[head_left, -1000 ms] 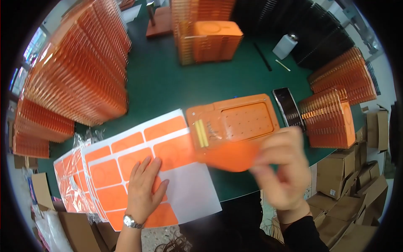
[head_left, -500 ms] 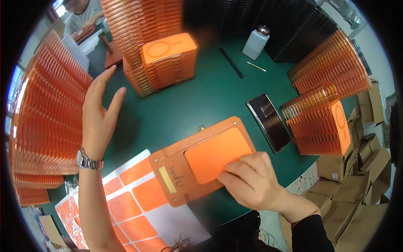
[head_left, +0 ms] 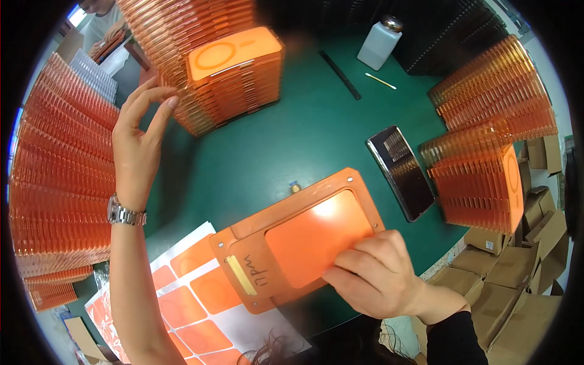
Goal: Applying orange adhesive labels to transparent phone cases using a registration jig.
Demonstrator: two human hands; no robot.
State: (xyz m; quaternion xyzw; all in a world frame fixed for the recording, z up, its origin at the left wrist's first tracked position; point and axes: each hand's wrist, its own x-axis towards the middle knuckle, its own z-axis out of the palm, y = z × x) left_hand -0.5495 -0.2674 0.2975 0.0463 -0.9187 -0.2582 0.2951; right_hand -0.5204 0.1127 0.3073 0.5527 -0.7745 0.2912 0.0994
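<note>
Orange jig (head_left: 292,237): lying slantwise on the green surface (head_left: 292,140), pressed by the closed right hand (head_left: 377,277).
Left hand (head_left: 137,143): open, fingertips reaching the stacked orange trays (head_left: 234,76).

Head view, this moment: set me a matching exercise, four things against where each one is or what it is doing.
Things:
1. left hand
2. right hand
3. white bottle
4. black phone

Places or states:
A. stands at the far edge of the green table
B. presses an orange sheet into the orange frame
C. lies flat beside the right-hand orange stack
D. fingertips at the edge of the middle orange stack

Pairs: 1-D, 2-B, 3-A, 4-C
</note>
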